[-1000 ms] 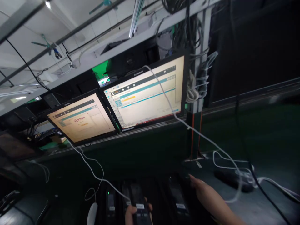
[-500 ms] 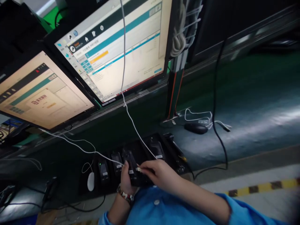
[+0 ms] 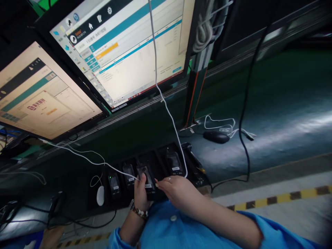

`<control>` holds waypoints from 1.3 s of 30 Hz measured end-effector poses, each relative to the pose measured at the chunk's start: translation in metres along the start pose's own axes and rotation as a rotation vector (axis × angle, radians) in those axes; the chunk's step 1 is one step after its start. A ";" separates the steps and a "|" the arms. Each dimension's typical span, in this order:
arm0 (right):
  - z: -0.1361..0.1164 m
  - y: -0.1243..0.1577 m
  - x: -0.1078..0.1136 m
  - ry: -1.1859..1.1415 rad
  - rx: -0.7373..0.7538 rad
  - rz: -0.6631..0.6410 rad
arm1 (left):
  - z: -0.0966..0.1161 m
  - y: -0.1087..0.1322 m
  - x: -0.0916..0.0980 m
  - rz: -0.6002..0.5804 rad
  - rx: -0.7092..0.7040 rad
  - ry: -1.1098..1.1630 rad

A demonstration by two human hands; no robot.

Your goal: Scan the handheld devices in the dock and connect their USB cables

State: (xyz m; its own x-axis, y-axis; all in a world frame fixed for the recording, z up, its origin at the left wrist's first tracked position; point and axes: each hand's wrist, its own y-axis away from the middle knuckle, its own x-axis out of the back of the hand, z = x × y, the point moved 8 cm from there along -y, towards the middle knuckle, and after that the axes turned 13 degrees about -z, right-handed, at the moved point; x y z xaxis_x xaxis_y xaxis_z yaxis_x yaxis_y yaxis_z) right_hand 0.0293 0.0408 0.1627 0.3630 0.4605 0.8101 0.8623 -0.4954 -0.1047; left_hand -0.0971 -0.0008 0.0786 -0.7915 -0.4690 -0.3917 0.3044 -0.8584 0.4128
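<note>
Little can be read. The larger monitor (image 3: pixel 124 52), upper middle of the frame, shows a software window with white icons along a dark top bar, teal bars and an orange strip; its lines of text are too small and blurred to make out. The second monitor (image 3: pixel 44 97), at the left, shows a reddish logo with characters, also illegible. Small white labels on the black devices (image 3: pixel 147 178), lower middle, carry unreadable print.

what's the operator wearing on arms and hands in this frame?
Both hands are bare, no gloves. Left hand has a beaded bracelet at the wrist. Right hand wears a thin ring. Bright blue sleeves sit pushed back up the forearms; a small white button shows on the blue fabric.
</note>
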 end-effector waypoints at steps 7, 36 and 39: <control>0.015 -0.001 -0.014 -0.194 0.072 0.033 | -0.008 0.002 0.000 0.027 -0.006 0.015; 0.007 -0.060 -0.088 -0.693 -0.016 -0.287 | 0.035 0.013 0.062 0.074 -0.211 -0.614; -0.009 -0.059 -0.113 -0.998 -0.024 -0.407 | 0.015 0.026 0.062 -0.041 -0.124 -0.676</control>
State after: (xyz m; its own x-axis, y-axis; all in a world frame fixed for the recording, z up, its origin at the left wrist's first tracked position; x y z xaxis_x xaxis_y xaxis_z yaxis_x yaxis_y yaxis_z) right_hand -0.0657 0.0112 0.0827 0.1839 0.9813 -0.0565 0.9801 -0.1787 0.0864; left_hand -0.1462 -0.0494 0.0772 -0.9481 -0.2383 0.2104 0.2940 -0.9091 0.2953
